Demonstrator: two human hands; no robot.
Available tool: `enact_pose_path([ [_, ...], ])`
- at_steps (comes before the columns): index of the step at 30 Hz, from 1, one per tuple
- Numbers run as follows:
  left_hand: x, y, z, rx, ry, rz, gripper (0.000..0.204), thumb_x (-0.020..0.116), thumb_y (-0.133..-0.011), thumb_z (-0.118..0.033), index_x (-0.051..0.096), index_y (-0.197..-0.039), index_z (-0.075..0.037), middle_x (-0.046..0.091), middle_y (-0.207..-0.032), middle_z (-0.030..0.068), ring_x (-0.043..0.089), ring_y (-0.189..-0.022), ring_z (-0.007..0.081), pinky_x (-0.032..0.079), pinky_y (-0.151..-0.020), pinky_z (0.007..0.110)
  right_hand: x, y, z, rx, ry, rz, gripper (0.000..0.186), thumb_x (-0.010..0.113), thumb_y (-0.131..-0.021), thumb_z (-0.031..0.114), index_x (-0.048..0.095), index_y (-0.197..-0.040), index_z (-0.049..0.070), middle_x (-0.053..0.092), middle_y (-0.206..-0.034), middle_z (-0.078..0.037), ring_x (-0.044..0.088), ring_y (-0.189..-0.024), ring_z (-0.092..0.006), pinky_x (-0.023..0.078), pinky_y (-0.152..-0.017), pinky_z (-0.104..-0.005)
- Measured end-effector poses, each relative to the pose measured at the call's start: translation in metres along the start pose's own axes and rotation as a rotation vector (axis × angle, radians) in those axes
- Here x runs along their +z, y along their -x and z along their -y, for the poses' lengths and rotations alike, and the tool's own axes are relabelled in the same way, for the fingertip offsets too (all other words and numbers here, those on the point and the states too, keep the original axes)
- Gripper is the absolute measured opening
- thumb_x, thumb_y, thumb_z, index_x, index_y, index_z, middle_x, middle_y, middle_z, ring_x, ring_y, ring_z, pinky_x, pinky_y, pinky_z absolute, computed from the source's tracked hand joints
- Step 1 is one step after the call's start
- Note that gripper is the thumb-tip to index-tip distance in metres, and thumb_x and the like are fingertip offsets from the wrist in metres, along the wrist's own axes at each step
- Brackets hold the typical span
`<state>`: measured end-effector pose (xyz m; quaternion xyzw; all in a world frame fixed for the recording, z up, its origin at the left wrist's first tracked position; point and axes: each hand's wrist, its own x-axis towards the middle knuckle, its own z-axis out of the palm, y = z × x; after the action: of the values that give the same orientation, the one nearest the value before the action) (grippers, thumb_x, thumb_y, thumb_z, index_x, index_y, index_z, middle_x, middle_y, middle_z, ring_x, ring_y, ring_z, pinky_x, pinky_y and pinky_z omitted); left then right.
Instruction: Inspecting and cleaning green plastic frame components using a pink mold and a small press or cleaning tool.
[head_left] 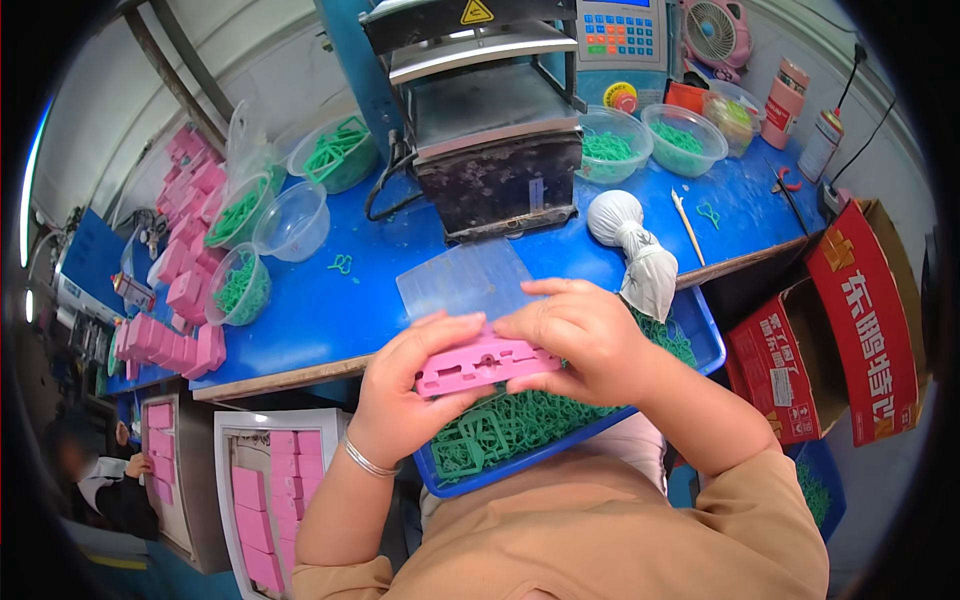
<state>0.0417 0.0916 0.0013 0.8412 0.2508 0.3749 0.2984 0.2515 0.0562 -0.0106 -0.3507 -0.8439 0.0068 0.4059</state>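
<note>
Both my hands grip a pink block (482, 372) with shaped slots and holes along the side facing me. My left hand (408, 362), with a silver bangle at the wrist, wraps round its left end. My right hand (590, 335) closes over its right end, thumb below and fingers on top. Parts of the block are hidden under my fingers. Just beneath it, a blue tray (711, 335) on my lap is filled with thin green frame-like pieces (500, 440). A clear sheet (465, 278) lies on the blue table right behind my hands.
A black press machine (500, 180) stands at the table's back. Clear tubs (292, 222), several with green pieces, flank it. Pink blocks (190, 290) are piled at left. A tied white cloth bundle (630, 240) and red carton (860, 320) are right. Another person (110, 480) sits far left.
</note>
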Motion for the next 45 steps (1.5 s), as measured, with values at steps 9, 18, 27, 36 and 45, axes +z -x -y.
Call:
enact_pose_path([
  [9, 0.008, 0.008, -0.026, 0.09, 0.097, -0.119, 0.034, 0.076, -0.058, -0.008, 0.063, -0.088, 0.002, 0.059, -0.078, 0.0089, 0.054, -0.07, 0.0193, 0.043, -0.064, 0.027, -0.005, 0.002, 0.015, 0.23, -0.426, -0.114, 0.028, 0.072, -0.066, 0.023, 0.061, -0.079, 0.002, 0.06, -0.07, -0.009, 0.057, -0.06, -0.0217, 0.043, -0.056, -0.03],
  [18, 0.013, 0.011, -0.03, -0.095, 0.668, -0.088, 0.046, 0.078, -0.059, -0.016, 0.062, -0.096, 0.005, 0.052, -0.079, 0.005, 0.05, -0.072, 0.0146, 0.041, -0.065, 0.026, -0.001, 0.006, 0.026, 0.287, -0.772, -0.208, 0.028, 0.072, -0.067, 0.017, 0.061, -0.086, -0.001, 0.061, -0.078, -0.009, 0.057, -0.067, -0.0181, 0.044, -0.061, -0.0281],
  [27, 0.015, 0.017, -0.028, -0.041, 0.574, -0.163, 0.039, 0.076, -0.062, -0.017, 0.062, -0.092, 0.004, 0.051, -0.077, 0.0045, 0.049, -0.072, 0.0154, 0.041, -0.065, 0.027, -0.003, 0.01, 0.04, 0.519, -0.972, -0.234, 0.028, 0.072, -0.068, 0.016, 0.061, -0.087, -0.001, 0.061, -0.078, -0.008, 0.057, -0.07, -0.0148, 0.043, -0.064, -0.0264],
  [36, 0.009, 0.012, -0.029, 0.023, 0.315, -0.13, 0.038, 0.077, -0.059, -0.012, 0.063, -0.092, 0.001, 0.052, -0.077, 0.0048, 0.049, -0.071, 0.0159, 0.041, -0.064, 0.027, -0.009, 0.008, 0.026, 0.277, -0.691, -0.2, 0.033, 0.075, -0.063, 0.02, 0.063, -0.087, 0.001, 0.062, -0.079, -0.008, 0.058, -0.071, -0.0184, 0.043, -0.064, -0.028],
  [45, 0.015, 0.014, -0.042, 0.134, -0.13, -0.212, 0.038, 0.076, -0.057, -0.008, 0.063, -0.091, 0.0, 0.053, -0.077, 0.0077, 0.05, -0.066, 0.0199, 0.041, -0.058, 0.029, 0.002, 0.018, 0.027, 0.491, -0.811, -0.274, 0.033, 0.075, -0.063, 0.019, 0.062, -0.087, 0.002, 0.061, -0.079, -0.008, 0.058, -0.069, -0.0179, 0.044, -0.063, -0.028],
])
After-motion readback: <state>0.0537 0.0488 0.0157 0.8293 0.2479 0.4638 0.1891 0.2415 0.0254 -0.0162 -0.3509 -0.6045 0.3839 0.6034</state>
